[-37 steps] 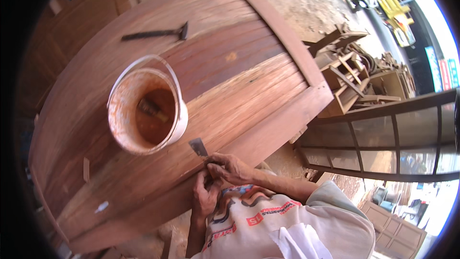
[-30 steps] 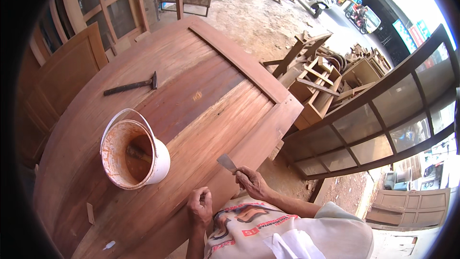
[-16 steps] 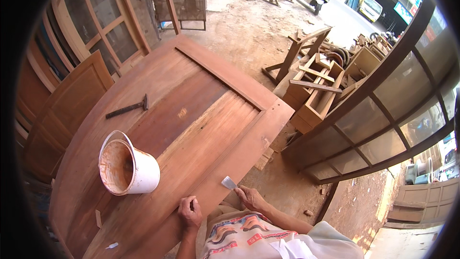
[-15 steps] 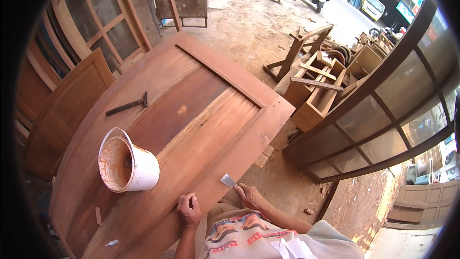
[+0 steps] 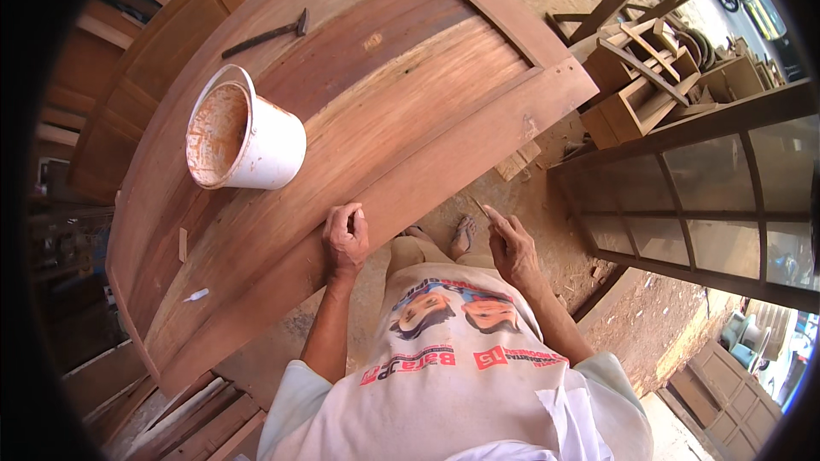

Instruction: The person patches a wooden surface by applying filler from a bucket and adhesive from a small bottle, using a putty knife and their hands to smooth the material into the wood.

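A large wooden door panel (image 5: 410,119) with a curved edge lies flat in front of me. My left hand (image 5: 346,239) is curled into a fist on its near edge; whether anything is inside the fingers is hidden. My right hand (image 5: 514,249), just off the same edge, is closed on a putty knife (image 5: 480,204), whose blade shows almost edge-on. On the panel stands a white bucket (image 5: 278,149) with orange-brown residue inside. A hammer (image 5: 265,40) lies beyond it. Closer to me are a thin wood strip (image 5: 182,245) and a small white tube (image 5: 196,295).
Framed glass panels (image 5: 709,196) lean on the right. Behind them sit a pile of wooden drawers and offcuts (image 5: 645,85) and a wooden trestle (image 5: 628,4). More door panels (image 5: 158,85) stand at the far left. My feet (image 5: 464,235) are on the dirt floor below the panel edge.
My view has tilted down toward my body, so the panel sits higher in the picture. The putty knife has swung away from the panel edge, its blade turned from flat to edge-on.
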`<action>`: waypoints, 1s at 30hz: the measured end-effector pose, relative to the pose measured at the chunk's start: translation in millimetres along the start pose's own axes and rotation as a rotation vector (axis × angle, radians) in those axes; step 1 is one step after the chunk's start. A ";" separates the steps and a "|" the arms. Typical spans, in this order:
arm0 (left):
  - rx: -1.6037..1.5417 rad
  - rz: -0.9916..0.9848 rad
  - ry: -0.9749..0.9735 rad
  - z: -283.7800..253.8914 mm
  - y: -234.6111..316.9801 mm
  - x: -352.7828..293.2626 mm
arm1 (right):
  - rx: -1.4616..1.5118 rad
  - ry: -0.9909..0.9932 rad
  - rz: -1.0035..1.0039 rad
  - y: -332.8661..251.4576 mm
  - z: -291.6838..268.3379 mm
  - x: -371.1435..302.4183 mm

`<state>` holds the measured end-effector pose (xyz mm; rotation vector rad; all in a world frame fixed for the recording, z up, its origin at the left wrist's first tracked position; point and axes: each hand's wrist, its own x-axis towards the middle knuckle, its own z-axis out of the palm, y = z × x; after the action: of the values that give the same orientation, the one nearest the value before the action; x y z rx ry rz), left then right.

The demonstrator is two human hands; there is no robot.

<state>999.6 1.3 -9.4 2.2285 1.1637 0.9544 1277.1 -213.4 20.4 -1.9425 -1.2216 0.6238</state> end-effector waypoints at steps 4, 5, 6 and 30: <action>-0.008 -0.043 -0.015 -4.8 4.0 1.0 | -0.227 0.106 -0.201 -2.8 32.8 29.1; -0.004 -0.045 -0.012 -5.4 4.2 1.5 | -0.257 0.094 -0.213 2.0 42.3 33.7; -0.001 -0.046 -0.010 -5.9 4.9 1.9 | -0.287 0.083 -0.225 7.7 51.5 37.6; 0.018 -0.059 0.026 0.6 0.7 -0.2 | 0.269 -0.069 0.101 49.0 -16.2 5.8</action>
<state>1000.4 0.7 -9.5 2.1890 1.2470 0.9559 1317.9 -226.7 -8.9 -1.7754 -1.0267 0.8672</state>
